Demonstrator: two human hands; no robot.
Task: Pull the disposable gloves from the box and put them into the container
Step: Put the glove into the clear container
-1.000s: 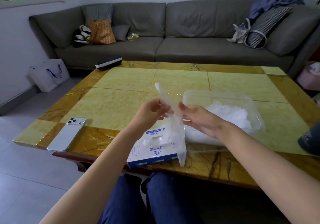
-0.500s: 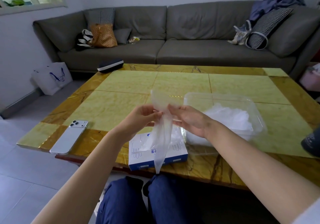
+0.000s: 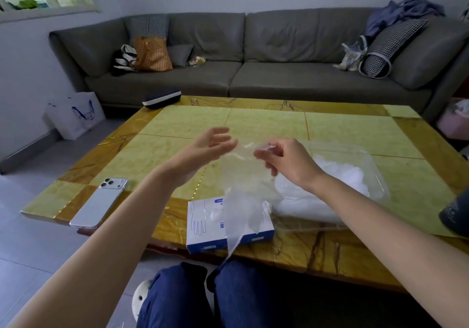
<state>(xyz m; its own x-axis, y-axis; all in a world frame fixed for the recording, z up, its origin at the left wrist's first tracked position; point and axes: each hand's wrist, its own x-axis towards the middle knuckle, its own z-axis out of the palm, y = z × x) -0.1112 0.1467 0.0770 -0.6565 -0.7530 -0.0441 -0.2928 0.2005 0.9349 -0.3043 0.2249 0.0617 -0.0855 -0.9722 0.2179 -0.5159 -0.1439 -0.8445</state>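
Note:
A thin clear disposable glove point(image 3: 243, 190) hangs in the air above the white and blue glove box point(image 3: 203, 223), which lies at the table's near edge. My right hand point(image 3: 284, 160) pinches the glove's upper end. My left hand point(image 3: 210, 147) is beside it on the left, fingers spread and off the glove. To the right of the box stands a clear plastic container point(image 3: 375, 173) holding a heap of crumpled white gloves point(image 3: 340, 175).
A silver phone point(image 3: 101, 203) lies at the near left of the yellow marble table point(image 3: 253, 124). A dark case point(image 3: 161, 98) rests at its far left corner. A grey sofa with bags stands behind. A dark object point(image 3: 456, 213) shows at the right edge.
My left hand has let go of the glove and opened, moving left. My right hand now holds the glove alone, and it has spread out and swung slightly toward the container.

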